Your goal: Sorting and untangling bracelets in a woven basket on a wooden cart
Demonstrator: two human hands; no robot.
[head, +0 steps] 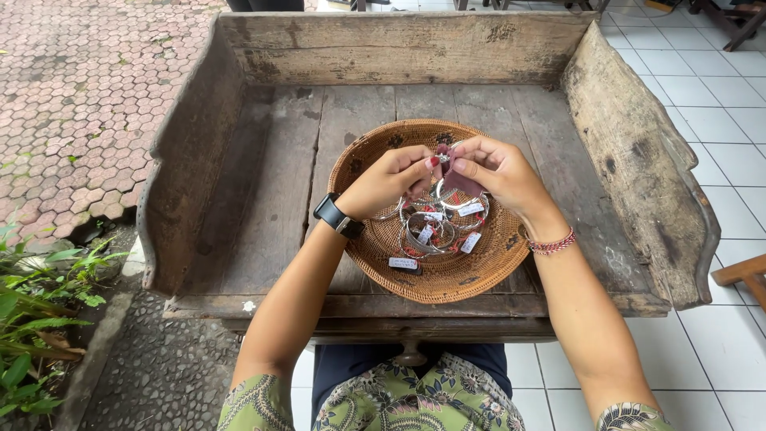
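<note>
Brick-red hexagonal paving (pixel 88 88) filled the far left, with green leafy plants (pixel 40 319) at its lower edge. Right of that stood the weathered grey wooden bench seat with raised back and side boards (pixel 263 199), its left side board (pixel 187 168) rising well clear of everything on the planks; a wide strip of bare planks lay open between that board and the round woven rattan basket tray (pixel 447 275). The tray sat near the middle of the seat, its near rim close to the front edge of the bench and its far rim well short of the back board.

The left hand (pixel 389 182), with a black wristwatch (pixel 337 216) on the wrist, hovered over the tray with its fingertips pinched on a small silver ring-like piece (pixel 441 156), which was too small to make out clearly. The right hand (pixel 499 172), wearing a red beaded bracelet (pixel 552 243), gripped a small dark red cloth (pixel 460 179) pressed against the same piece, so both hands met above the tray's far half. Beneath them in the tray lay silver bangles with white paper tags (pixel 435 227), touching one another, and one tag near the front rim.

Right of the tray, a narrower strip of planks ran to the cracked right side board (pixel 638 160); beyond it lay white floor tiles (pixel 718 104)
</note>
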